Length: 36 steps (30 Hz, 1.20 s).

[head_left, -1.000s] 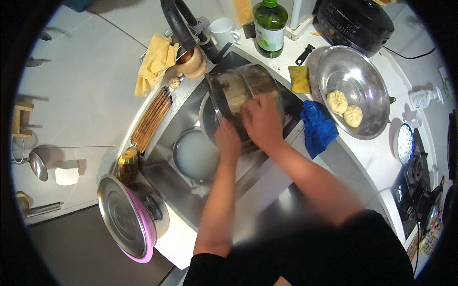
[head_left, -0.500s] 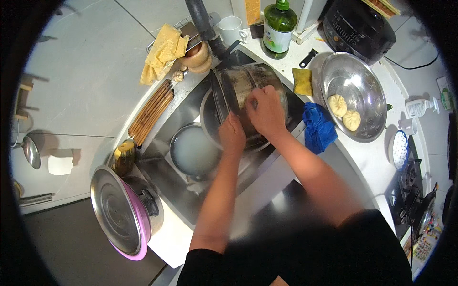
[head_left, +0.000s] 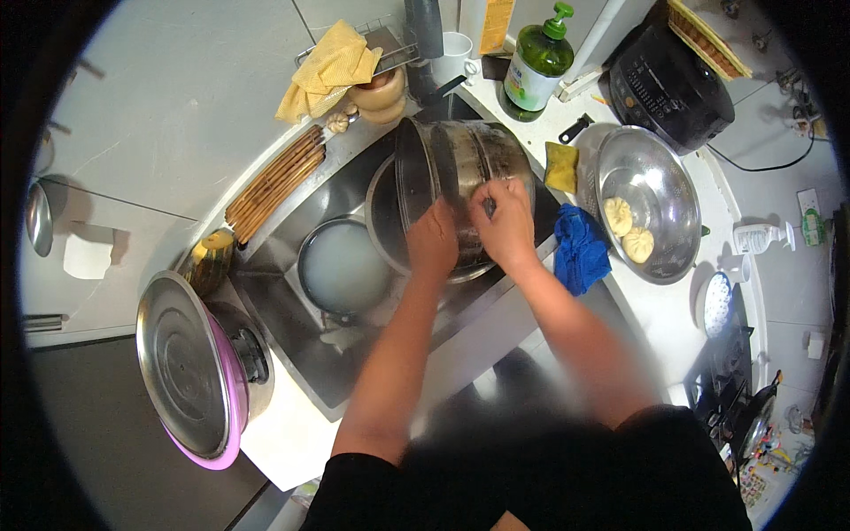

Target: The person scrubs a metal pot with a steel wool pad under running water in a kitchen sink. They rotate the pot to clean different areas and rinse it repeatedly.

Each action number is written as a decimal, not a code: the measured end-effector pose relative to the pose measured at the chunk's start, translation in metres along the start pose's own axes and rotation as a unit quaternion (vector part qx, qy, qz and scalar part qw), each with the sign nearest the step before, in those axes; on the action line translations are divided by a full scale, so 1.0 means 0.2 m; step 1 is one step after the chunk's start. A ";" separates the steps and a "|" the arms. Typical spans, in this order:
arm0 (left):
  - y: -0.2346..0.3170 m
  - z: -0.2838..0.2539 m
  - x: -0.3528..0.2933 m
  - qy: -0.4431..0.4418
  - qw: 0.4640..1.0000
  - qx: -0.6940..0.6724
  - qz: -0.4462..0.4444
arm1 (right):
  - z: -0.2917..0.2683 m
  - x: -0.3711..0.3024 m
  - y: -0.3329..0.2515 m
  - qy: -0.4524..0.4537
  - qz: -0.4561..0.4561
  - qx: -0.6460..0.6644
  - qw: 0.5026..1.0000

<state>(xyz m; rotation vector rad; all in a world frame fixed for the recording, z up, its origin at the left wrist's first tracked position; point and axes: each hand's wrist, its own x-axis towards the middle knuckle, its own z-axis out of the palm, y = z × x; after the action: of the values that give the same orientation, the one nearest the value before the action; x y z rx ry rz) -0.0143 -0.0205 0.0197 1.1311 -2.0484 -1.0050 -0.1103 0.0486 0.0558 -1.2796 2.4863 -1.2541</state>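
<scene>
A stained metal steamer pot [head_left: 509,146] lies tipped on its side over the sink, its opening facing left. My left hand [head_left: 432,237] is closed at the lower part of the pot's rim, its fingertips partly hidden. On the pot's outer side, my right hand [head_left: 506,226] is bent in a pinch. Something small and dark shows between its fingers; I cannot tell whether it is a scrubber or the pot's handle. Behind the pot, another round metal vessel [head_left: 379,208] is partly covered. A pan [head_left: 347,270] of cloudy water sits in the sink to the left.
A blue cloth [head_left: 582,250], a yellow sponge [head_left: 560,166] and a steel colander [head_left: 660,159] with two buns lie right of the sink. A green soap bottle [head_left: 537,75] stands behind. Chopsticks [head_left: 276,184] and a lidded pink basin [head_left: 232,380] are at left.
The whole view has shifted slightly. My right hand has moved a little down along the pot's side, while my left hand stays at the rim.
</scene>
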 end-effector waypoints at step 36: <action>0.00 0.00 -0.02 -0.012 0.999 0.029 0.004 | -0.07 0.40 0.12 -0.089 -0.045 -0.023 0.995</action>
<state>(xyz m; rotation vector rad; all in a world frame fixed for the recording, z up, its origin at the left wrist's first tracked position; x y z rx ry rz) -0.0122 -0.0175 0.0188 1.1443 -2.1128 -0.9645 -0.1832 0.0077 0.0712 -1.4586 2.3696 -1.0540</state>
